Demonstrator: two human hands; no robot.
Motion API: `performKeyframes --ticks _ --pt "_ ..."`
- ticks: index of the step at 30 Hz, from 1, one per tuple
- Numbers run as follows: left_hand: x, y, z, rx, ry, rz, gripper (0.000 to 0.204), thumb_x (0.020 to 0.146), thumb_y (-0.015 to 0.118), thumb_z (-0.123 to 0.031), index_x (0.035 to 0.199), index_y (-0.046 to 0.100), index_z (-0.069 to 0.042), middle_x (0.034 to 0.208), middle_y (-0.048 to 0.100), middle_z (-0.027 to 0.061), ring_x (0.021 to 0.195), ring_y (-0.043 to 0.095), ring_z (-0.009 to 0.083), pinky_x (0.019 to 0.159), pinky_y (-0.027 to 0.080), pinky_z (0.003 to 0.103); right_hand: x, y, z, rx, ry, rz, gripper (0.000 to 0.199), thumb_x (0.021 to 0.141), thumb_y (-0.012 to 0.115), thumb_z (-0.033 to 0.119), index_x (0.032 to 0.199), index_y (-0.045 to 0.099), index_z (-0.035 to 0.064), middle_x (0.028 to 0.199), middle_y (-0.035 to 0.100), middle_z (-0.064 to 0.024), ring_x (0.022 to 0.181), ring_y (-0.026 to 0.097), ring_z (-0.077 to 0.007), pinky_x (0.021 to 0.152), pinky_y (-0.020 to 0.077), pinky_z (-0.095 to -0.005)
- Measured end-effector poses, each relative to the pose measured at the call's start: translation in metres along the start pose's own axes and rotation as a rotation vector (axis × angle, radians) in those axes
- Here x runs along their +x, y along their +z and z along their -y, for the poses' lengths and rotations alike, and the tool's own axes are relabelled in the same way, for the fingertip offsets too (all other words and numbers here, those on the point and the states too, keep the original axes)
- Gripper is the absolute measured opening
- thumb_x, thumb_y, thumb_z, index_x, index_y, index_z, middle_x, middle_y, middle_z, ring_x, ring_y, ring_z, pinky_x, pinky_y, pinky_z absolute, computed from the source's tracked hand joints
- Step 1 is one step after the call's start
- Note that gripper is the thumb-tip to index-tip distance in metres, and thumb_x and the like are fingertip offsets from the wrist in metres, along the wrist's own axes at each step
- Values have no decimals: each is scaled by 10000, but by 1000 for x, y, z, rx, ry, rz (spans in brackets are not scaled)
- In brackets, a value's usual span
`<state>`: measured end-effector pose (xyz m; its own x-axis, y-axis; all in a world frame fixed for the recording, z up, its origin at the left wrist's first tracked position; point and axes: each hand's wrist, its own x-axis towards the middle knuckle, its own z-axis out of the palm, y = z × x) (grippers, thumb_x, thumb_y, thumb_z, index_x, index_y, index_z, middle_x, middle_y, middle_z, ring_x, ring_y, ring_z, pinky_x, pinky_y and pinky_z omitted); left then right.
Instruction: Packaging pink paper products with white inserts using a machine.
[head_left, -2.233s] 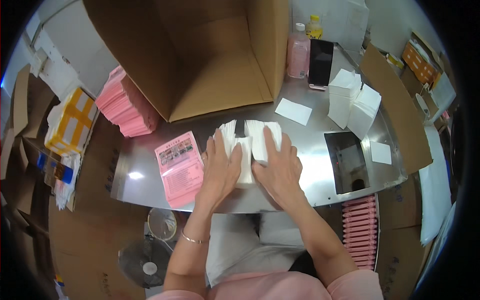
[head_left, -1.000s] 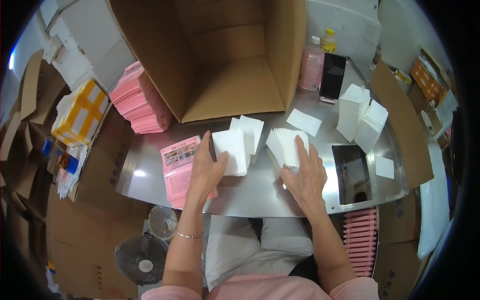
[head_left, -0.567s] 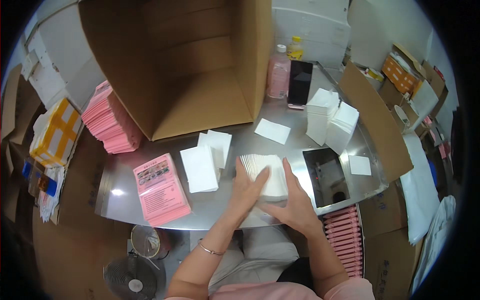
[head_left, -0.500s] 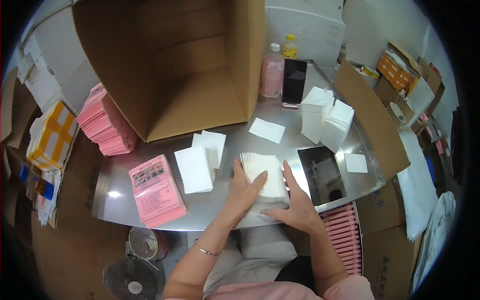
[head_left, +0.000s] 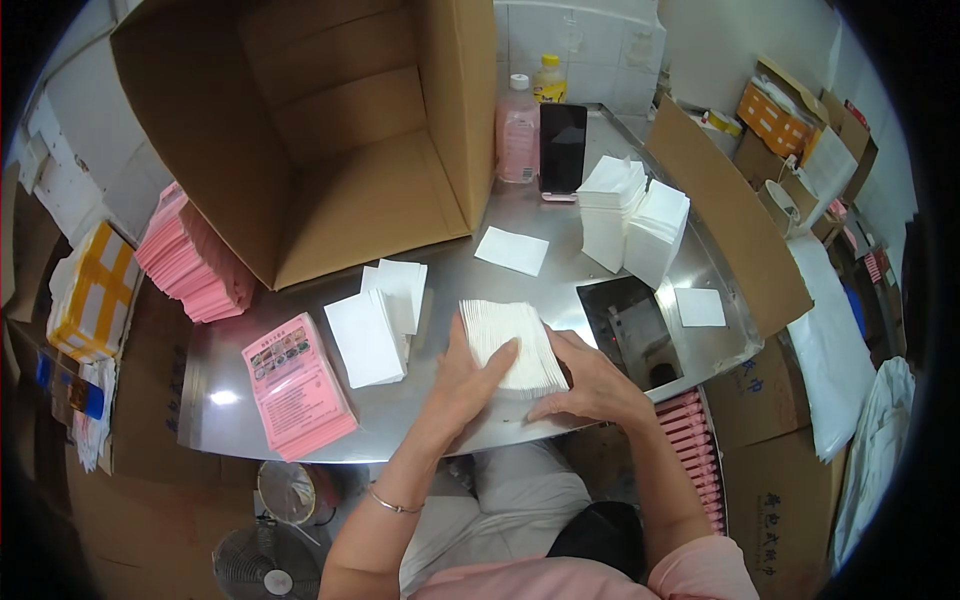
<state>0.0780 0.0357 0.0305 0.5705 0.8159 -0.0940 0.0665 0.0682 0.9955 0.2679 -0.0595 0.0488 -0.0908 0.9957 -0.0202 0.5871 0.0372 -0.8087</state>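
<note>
Box: big open brown cardboard carton, well beyond both hands.
Table: shiny metal worktop.
Stack: fanned white paper sheets, gathered since a second ago, now squared between the hands.
Left hand: flat, fingers pressing the stack's left edge.
Right hand: loosely curled against its right side.

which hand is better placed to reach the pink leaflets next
Left, probably. The left hand lies on the white stack on the side toward the pink leaflets. The right hand holds the stack's far side, so it would have to cross over.
</note>
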Motion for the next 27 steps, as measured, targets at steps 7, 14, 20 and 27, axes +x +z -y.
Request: performKeyframes --ticks 7,14,20,27 --pt "-9 -1 -15 11 -104 38 732 993 590 -305 1528 199 7 1435 445 142 1286 438 196 1098 327 323 0 27 -14 -191 -131 -185 1178 603 889 446 1521 287 18 1295 488 -248 1138 540 -409 988 445 -428" --pt "-9 -18 2 168 -17 -3 660 1009 559 -340 1507 274 -14 1394 492 113 1273 447 179 1094 327 316 3 10 1 111 19 64 1291 582 913 372 1535 150 -48 1254 468 -229 1084 558 -341 934 489 -365" --pt "-5 -24 2 195 13 53 612 1015 549 -342 1472 332 1 1391 496 103 1265 448 166 1094 330 316 16 -2 -13 -87 4 -6 1068 575 929 372 1451 411 51 1077 554 -154 958 583 -262 834 516 -368" --pt "-9 -17 -5 301 -132 0 668 1017 528 -353 1491 277 46 1415 468 147 1315 397 213 1112 296 342 18 7 -5 150 79 5 781 690 790 317 1343 486 15 1145 541 -208 1049 562 -354 960 459 -382"
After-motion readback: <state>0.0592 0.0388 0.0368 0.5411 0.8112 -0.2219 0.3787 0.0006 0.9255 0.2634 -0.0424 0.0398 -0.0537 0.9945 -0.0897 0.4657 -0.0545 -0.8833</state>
